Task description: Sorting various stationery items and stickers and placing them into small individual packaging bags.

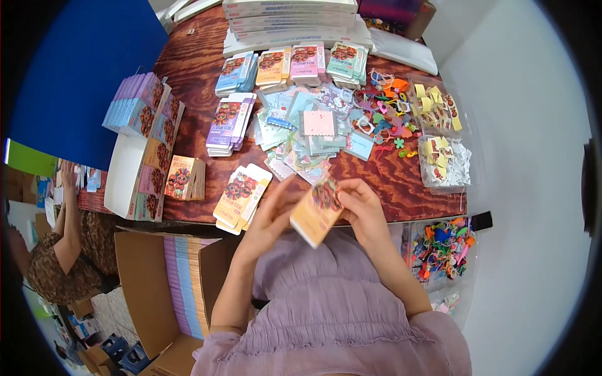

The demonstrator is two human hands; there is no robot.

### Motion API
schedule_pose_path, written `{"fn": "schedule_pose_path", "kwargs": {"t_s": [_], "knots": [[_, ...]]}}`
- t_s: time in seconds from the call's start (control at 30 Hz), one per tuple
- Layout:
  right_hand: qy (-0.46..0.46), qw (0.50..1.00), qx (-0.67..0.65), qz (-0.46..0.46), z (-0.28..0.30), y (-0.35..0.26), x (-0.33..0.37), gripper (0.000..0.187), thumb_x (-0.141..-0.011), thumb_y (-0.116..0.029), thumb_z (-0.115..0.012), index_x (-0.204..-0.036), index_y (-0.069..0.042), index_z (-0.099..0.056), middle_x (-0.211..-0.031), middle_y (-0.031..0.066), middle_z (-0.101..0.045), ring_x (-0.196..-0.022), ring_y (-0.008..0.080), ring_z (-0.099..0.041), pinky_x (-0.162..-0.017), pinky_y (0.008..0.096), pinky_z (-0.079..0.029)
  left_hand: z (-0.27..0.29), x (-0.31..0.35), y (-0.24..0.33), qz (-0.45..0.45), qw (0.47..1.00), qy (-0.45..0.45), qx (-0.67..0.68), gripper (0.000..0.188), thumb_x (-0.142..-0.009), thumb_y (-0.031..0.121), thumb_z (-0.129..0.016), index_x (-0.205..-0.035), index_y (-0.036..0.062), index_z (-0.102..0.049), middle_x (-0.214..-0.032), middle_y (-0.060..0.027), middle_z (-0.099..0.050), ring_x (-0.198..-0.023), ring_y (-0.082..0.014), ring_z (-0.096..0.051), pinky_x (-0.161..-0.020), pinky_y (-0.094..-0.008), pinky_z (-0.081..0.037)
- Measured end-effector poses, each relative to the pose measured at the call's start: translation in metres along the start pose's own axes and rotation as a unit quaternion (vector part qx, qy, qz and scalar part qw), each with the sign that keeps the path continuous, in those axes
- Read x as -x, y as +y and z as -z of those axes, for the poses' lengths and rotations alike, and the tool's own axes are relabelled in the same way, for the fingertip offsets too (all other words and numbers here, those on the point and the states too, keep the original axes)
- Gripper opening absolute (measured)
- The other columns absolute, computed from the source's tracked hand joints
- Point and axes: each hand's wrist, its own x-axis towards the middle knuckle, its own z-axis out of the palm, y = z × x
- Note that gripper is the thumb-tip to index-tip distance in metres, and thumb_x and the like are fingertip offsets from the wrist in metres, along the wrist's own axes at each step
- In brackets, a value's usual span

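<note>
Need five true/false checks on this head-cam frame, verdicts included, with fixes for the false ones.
1. The right hand has hold of an orange box. True.
2. A pink square packet lies on top of the packet pile. True.
3. The heap of colourful trinkets is left of the packet pile. False: it is to the right.
4. The brown cardboard box holds only trinkets. False: a row of purple, blue and orange boxes shows in it.
5. The person's own garment is bright green. False: it is light purple.
</note>
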Motion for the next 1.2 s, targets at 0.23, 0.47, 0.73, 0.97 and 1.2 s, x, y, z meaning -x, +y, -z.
{"fn": "schedule_pose_path", "kwargs": {"t_s": [0.23, 0.47, 0.73, 0.97, 1.2], "knots": [[-0.074, 0.829, 0.532, 0.154, -0.026, 0.002, -0.075, 0.027, -0.095, -0.022, -0.064, -0.114, -0.003, -0.061, -0.087, 0.0091, -0.067, -0.074, 0.0226, -0.066, -0.064, 0.0361, -0.051, -0.009, -0.007, -0.005, -0.104, 0.978, 0.138, -0.121, 0.089, -0.076, -0.002, -0.075, -0.150, 0.0062, -0.027, -0.152, -0.0149, -0.036, -0.133, -0.0234, -0.045, -0.105, -0.0371, -0.047], [0.141, 0.555, 0.773, 0.273, -0.041, 0.001, -0.153, 0.059, -0.082, -0.040, -0.074, -0.120, 0.003, -0.058, -0.124, 0.0218, -0.056, -0.118, 0.0362, -0.050, -0.095, 0.0474, -0.043, -0.003, -0.006, 0.008, 0.004, 0.974, 0.150, -0.167, 0.079, -0.082, 0.009, -0.077, -0.144, 0.0026, -0.030, -0.130, -0.0170, -0.054, -0.114, -0.0241, -0.059, -0.091, -0.0344, -0.054], [0.076, 0.545, 0.718, 0.426, -0.025, -0.024, -0.128, 0.014, -0.087, -0.016, -0.066, -0.092, -0.002, -0.066, -0.096, 0.0115, -0.065, -0.090, 0.0306, -0.061, -0.077, 0.0399, -0.050, 0.005, -0.010, 0.004, -0.058, 0.915, 0.196, -0.348, 0.076, -0.076, 0.013, -0.081, -0.140, -0.0017, -0.043, -0.124, -0.0179, -0.057, -0.112, -0.0297, -0.060, -0.096, -0.0389, -0.049], [0.136, 0.597, 0.611, 0.501, 0.008, -0.067, -0.123, 0.002, -0.085, -0.008, -0.066, -0.086, -0.006, -0.065, -0.080, 0.0071, -0.062, -0.075, 0.0268, -0.060, -0.065, 0.0369, -0.047, -0.009, -0.015, 0.010, -0.087, 0.873, 0.154, -0.454, 0.073, -0.077, 0.020, -0.081, -0.137, -0.0023, -0.046, -0.114, -0.0189, -0.060, -0.101, -0.0344, -0.061, -0.087, -0.0408, -0.050], [0.157, 0.961, 0.087, 0.211, -0.004, -0.047, -0.081, 0.011, -0.097, -0.009, -0.062, -0.095, 0.000, -0.056, -0.081, 0.0031, -0.062, -0.061, 0.0061, -0.059, -0.047, 0.0210, -0.050, -0.027, -0.022, 0.012, -0.066, 0.857, 0.104, -0.500, 0.070, -0.077, 0.024, -0.079, -0.134, -0.0013, -0.048, -0.113, -0.0182, -0.061, -0.106, -0.0361, -0.060, -0.088, -0.0442, -0.049]]}}
